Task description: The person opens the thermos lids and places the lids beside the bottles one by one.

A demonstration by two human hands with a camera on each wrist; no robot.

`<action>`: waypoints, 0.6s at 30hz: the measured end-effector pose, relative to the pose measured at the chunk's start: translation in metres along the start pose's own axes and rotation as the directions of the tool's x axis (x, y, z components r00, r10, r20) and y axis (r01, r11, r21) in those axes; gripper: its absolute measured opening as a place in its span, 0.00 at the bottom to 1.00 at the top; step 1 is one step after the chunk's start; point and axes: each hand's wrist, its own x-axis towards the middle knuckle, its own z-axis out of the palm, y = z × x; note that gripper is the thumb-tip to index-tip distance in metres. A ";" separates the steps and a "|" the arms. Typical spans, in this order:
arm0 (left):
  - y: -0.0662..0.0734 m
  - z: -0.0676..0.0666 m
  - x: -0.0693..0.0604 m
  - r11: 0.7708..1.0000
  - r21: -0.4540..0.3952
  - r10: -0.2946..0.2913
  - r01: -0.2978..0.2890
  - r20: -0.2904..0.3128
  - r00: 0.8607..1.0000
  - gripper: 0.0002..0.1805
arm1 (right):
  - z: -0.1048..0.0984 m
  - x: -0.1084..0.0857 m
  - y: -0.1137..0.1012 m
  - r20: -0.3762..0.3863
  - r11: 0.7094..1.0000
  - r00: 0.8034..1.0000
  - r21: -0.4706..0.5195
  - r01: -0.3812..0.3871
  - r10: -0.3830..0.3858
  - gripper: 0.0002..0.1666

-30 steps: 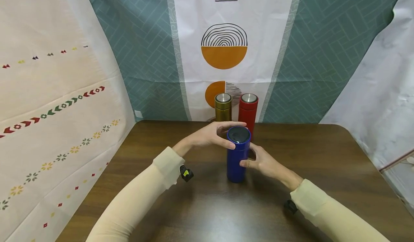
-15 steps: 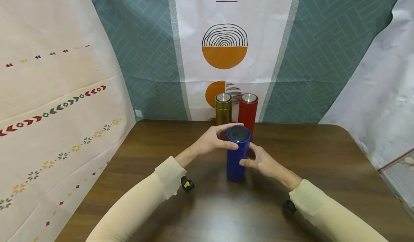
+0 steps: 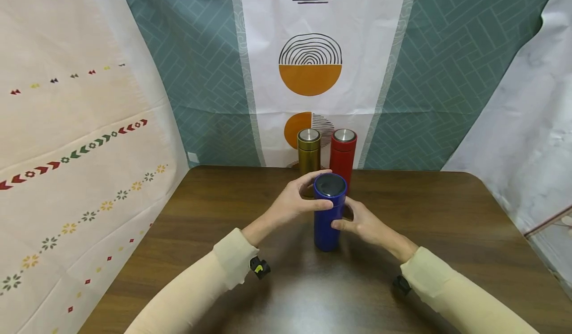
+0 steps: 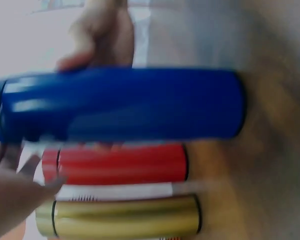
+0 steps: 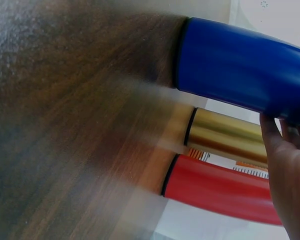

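A blue thermos bottle [image 3: 327,225] with a dark lid top stands upright on the table, in front of the other two bottles. My left hand [image 3: 297,201] grips it at the lid, thumb on the near side and fingers round the back. Lower down, my right hand [image 3: 364,224] holds the body from the right, its thumb on the front. In the left wrist view the blue thermos bottle [image 4: 125,104] lies across the picture, with the left hand [image 4: 15,195] by its lid end. The right wrist view shows the right hand [image 5: 292,185] at the bottle's side.
Behind the blue bottle stand a gold thermos bottle [image 3: 309,155] and a red thermos bottle [image 3: 343,158], both with silver lid tops. The brown wooden table [image 3: 438,210] ends at a patterned cloth backdrop [image 3: 308,103]. A flowered cloth [image 3: 89,175] hangs on the left.
My left hand has turned a little round the lid, its thumb shifting right along the front and its fingertips drawing back left. The right hand and the bottle stay nearly where they were.
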 end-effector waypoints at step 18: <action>0.005 -0.040 0.036 0.999 0.043 -0.013 -0.005 0.428 0.904 0.42 | 0.000 0.001 0.004 -0.013 1.000 1.000 -0.017 -0.006 0.006 0.39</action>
